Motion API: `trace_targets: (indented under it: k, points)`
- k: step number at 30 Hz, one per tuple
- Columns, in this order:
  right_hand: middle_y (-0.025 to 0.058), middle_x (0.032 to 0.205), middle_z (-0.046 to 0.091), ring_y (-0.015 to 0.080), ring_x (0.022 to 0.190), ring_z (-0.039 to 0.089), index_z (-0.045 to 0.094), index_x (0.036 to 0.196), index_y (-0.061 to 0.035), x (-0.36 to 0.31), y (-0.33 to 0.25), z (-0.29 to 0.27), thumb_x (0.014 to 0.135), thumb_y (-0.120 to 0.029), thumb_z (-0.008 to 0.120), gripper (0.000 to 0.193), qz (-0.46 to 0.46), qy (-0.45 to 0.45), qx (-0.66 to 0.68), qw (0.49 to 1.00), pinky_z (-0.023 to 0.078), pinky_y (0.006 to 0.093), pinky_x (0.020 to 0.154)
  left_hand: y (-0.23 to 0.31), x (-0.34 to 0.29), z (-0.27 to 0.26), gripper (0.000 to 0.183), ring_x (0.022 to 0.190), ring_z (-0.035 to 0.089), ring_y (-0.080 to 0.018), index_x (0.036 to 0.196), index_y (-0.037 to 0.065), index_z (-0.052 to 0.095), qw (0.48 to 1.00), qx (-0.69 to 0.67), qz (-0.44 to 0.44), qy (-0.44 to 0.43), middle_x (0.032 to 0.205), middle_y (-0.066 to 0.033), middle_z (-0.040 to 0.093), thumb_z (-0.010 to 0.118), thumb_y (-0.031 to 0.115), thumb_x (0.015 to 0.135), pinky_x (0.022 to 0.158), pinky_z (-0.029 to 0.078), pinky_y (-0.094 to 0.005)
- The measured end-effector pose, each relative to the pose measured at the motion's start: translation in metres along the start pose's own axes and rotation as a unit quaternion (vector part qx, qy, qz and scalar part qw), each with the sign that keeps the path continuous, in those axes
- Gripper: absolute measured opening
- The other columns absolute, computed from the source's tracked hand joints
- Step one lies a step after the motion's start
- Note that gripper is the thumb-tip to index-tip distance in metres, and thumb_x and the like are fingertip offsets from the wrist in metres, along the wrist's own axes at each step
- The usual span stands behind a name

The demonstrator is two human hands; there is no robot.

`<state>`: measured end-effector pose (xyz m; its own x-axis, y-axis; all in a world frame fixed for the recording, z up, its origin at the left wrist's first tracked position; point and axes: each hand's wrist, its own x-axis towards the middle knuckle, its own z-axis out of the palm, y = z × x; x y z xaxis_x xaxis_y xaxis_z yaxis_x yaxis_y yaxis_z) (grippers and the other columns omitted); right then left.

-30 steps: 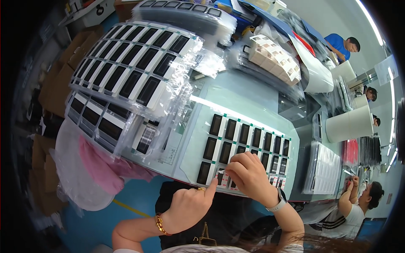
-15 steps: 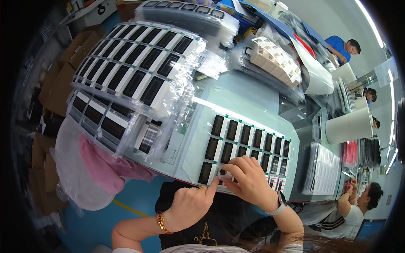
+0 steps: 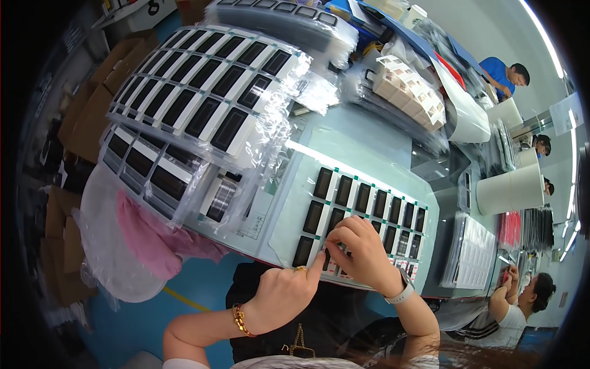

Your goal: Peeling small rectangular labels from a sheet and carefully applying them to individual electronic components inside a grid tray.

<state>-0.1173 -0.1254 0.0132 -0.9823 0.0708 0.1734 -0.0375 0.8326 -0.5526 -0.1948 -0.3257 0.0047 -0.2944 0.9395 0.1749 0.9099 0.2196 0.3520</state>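
Observation:
A sheet of small dark rectangular panels (image 3: 313, 216) with white strips and green tabs lies before me, its panels in rows. At the near row, my left hand (image 3: 284, 294) rests with its index finger stretched to a panel and its other fingers curled under; whatever those fingers hold is hidden. Just right of that fingertip, my right hand (image 3: 361, 253) bends over the same row, thumb and index finger pinched together. Anything in the pinch is too small to make out. Red and white marks (image 3: 413, 268) show at the sheet's near right corner.
At left, bagged sheets of similar panels (image 3: 203, 117) are stacked over a pink cloth (image 3: 147, 237). Wrapped stacks (image 3: 409, 92) stand behind. To the right are a white roll (image 3: 510, 187), white trays (image 3: 473, 252) and a seated co-worker (image 3: 516, 301).
My right hand has shifted slightly, its fingers drawn closer in a pinch. A clear piece seen at its fingertips before no longer shows. My left index finger stays at the near row.

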Motion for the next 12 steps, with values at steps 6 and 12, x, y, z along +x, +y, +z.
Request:
trace_targets:
  k: [6,12]
  points:
    - [0.0070,0.090,0.058,0.0274,0.084,0.057,0.064,0.091,-0.0073,0.0008,-0.0016,0.0000,0.080,-0.004,0.077,0.018,0.002,-0.007,-0.016,1.000,0.044,0.0376,0.076,0.0001,0.0023,0.0006,0.052,0.047,0.060,-0.0106,0.134,0.000,0.065,1.000,0.018,0.004,0.002,0.057,0.0022,0.054,0.063,0.010,0.083,0.044,0.046,-0.0256]
    - [0.0073,0.091,0.060,0.0279,0.084,0.057,0.066,0.095,-0.0076,-0.0038,0.0060,-0.0019,0.080,-0.008,0.078,0.019,0.011,0.024,-0.038,0.999,0.044,0.0378,0.076,0.0003,0.0063,0.0006,0.055,0.048,0.062,-0.0107,0.137,-0.001,0.062,0.999,0.033,-0.002,-0.024,0.058,0.0021,0.055,0.063,0.010,0.083,0.044,0.046,-0.0252]
